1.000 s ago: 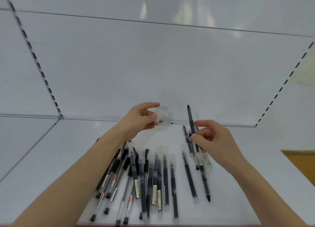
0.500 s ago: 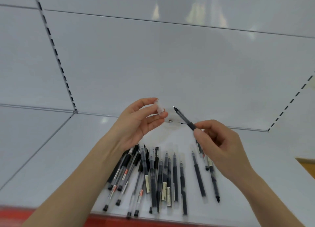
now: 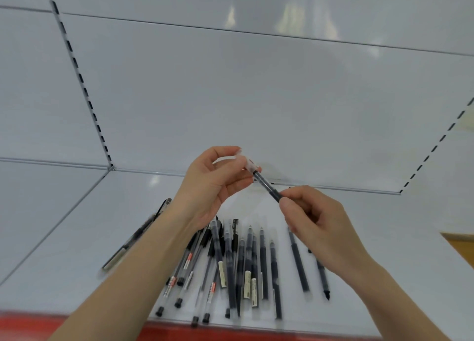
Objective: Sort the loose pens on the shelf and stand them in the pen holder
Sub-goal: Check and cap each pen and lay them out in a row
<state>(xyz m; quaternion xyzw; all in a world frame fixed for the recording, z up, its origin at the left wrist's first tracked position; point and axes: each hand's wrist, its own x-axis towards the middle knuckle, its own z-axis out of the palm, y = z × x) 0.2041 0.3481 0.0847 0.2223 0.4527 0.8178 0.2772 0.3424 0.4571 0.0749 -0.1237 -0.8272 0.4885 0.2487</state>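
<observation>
Black loose pens [image 3: 238,263] lie fanned on the shelf [image 3: 77,251] near its front edge. Above, the right hand [image 3: 318,228] pinches one pen [image 3: 266,187], its tip entering a clear cap [image 3: 247,162] pinched by the left hand [image 3: 213,184]. Capping seems underway; next, push it home. No pen holder shows.

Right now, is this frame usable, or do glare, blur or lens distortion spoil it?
Head view: usable; glare patches on the back panel, slotted uprights splayed by the lens, loose pens smeared near the bottom; left hand, right hand, held pen and clear cap sharp.
</observation>
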